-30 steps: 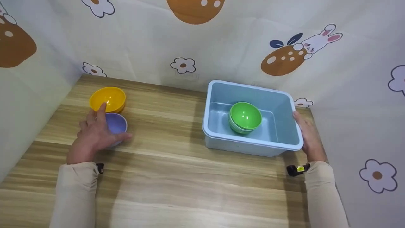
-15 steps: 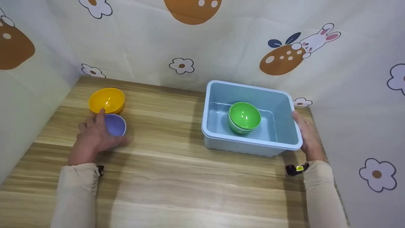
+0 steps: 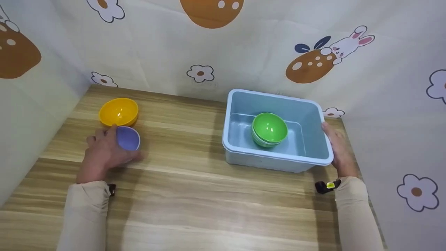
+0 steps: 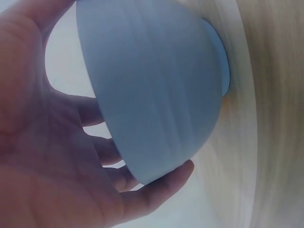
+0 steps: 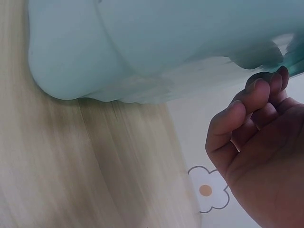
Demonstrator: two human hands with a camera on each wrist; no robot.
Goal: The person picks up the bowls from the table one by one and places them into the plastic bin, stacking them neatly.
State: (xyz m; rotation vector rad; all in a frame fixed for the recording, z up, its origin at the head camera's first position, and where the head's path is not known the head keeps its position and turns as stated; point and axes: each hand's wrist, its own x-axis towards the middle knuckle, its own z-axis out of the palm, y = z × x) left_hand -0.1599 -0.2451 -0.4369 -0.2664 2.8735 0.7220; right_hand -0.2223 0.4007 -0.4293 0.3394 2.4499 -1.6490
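Purple bowl [image 3: 129,138] is sitting between my pinching left fingers [image 4: 161,191] and thumb [image 3: 132,155], toward the worktop's [image 3: 195,202] left edge; right fingers [image 5: 225,123] are gripping the tub [image 3: 264,161].

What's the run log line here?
left hand: grips purple round bowl; right hand: holds blue rectangular plastic bin; green round bowl: inside bin; yellow round bowl: on wood-grained table

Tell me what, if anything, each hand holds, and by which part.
Left hand: purple bowl, around its outer side. Right hand: blue bin, by its right rim.
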